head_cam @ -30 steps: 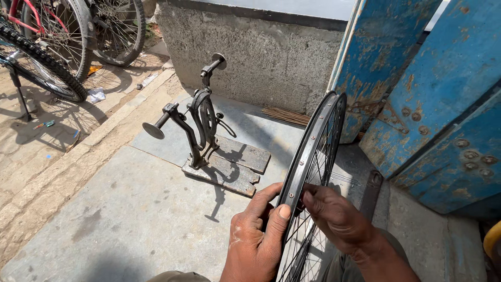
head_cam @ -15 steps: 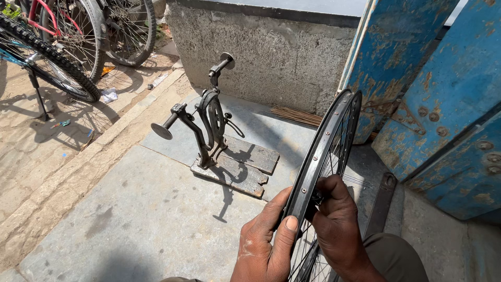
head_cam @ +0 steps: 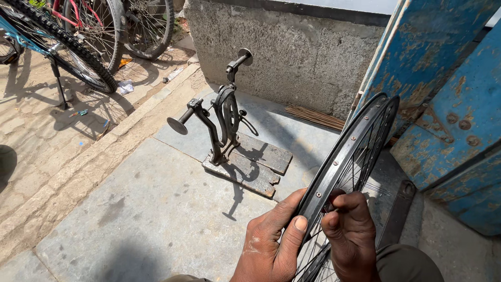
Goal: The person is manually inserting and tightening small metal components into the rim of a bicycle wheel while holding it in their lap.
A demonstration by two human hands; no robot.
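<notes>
Left hand: the left hand point(head_cam: 271, 245), at the lower middle of the frame, wraps the near edge of the wheel rim point(head_cam: 347, 156), thumb laid flat along the rim's outer face, fingers curled behind it.
Right hand: the right hand point(head_cam: 352, 235), just beside it, is bunched with the fingertips pressed together at the inner side of the rim, where the spokes point(head_cam: 360, 167) meet it; whether it pinches a spoke end or a small tool I cannot tell.
Wheel rim: bare, black, no tyre, held upright and tilted away towards the upper right, from the lower middle of the frame up to the blue metal door point(head_cam: 443, 68).
What could go wrong: as I judge it, the rim rests mainly in the one left-hand grip, so a slack hold could let it roll or tip against the door. The pinching fingers sit among thin spokes and could get nipped if the rim turns.
Stand: a dark iron truing stand point(head_cam: 224, 120) on weathered wooden planks point(head_cam: 255, 162), centre of the frame, well apart from the hands, unused.
Surface: a grey concrete slab point(head_cam: 130, 209), dusty and stained, in strong sun with hard shadows.
Surroundings: a rough concrete wall point(head_cam: 292, 52) at the top; parked bicycles point(head_cam: 78, 36) at the upper left on paved ground; a flat metal bar point(head_cam: 399, 209) lying at the lower right.
</notes>
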